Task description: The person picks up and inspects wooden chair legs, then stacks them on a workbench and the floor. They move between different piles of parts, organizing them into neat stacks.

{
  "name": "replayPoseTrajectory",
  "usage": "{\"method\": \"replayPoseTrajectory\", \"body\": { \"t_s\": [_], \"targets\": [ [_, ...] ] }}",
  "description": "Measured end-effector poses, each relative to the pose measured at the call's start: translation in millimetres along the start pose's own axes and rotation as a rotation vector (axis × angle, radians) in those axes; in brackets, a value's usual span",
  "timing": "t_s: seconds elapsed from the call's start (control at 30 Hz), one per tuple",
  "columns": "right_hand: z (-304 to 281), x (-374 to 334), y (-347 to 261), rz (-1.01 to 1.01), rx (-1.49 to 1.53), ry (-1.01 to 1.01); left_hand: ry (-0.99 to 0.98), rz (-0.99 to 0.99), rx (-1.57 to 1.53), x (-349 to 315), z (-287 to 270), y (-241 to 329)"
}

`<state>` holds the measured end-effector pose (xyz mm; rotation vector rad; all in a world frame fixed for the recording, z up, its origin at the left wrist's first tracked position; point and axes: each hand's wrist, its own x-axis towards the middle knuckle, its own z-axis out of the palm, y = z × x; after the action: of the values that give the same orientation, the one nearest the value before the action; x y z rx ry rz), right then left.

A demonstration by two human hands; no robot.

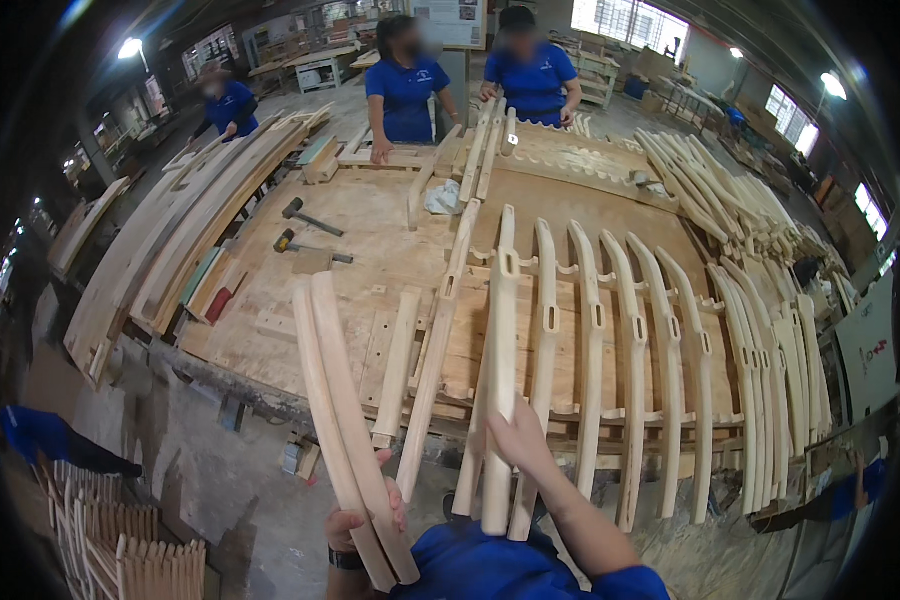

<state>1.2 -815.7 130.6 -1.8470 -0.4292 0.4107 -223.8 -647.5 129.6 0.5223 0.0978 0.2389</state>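
Observation:
Two long, slightly curved wooden slats (358,420) lie side by side in my left hand (342,528), whose fingers wrap round their lower ends. My right hand (520,437) is closed round a curved wooden leg (501,370) that has a slot near its upper part. The leg's lower end comes close to my body. To its right, several similar slotted legs (595,360) stand spaced out along notched wooden rails. Left of it, another slotted piece (438,350) lies lengthwise, beside a shorter straight wooden bar (398,360).
Two black-headed mallets (315,217) lie on the worktable (260,270). Long boards (190,220) are stacked at left, a pile of curved pieces (715,190) at right. Two people in blue shirts (407,95) stand across the table, another at far left. A white crumpled bag (443,197) sits mid-table.

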Motion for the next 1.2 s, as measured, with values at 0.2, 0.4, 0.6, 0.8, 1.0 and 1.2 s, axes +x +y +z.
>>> {"method": "replayPoseTrajectory", "body": {
  "t_s": [0.2,0.4,0.6,0.8,1.0,1.2],
  "targets": [
    [40.6,100.3,-21.5,0.140,-0.364,0.111,-0.090,-0.023,-0.088,1.4,-6.4,1.8],
    [49.7,139.1,-28.5,0.188,-0.665,-0.004,-0.136,-0.081,-0.054,4.4,3.2,3.4],
    [60.6,147.7,-19.8,0.111,-0.970,-0.013,-0.141,-0.167,-0.072,13.4,17.1,0.7],
    [44.8,126.0,-32.3,0.001,-0.936,0.049,-0.230,-0.264,-0.089,26.6,10.9,-7.5],
    [35.8,-0.4,-42.8,-0.263,0.349,-0.369,-0.170,-0.275,0.374,43.7,22.1,-2.6],
    [15.6,-9.0,-13.5,0.099,0.793,-0.144,0.010,-0.169,1.161,74.2,64.9,-1.0]
  ]
}}
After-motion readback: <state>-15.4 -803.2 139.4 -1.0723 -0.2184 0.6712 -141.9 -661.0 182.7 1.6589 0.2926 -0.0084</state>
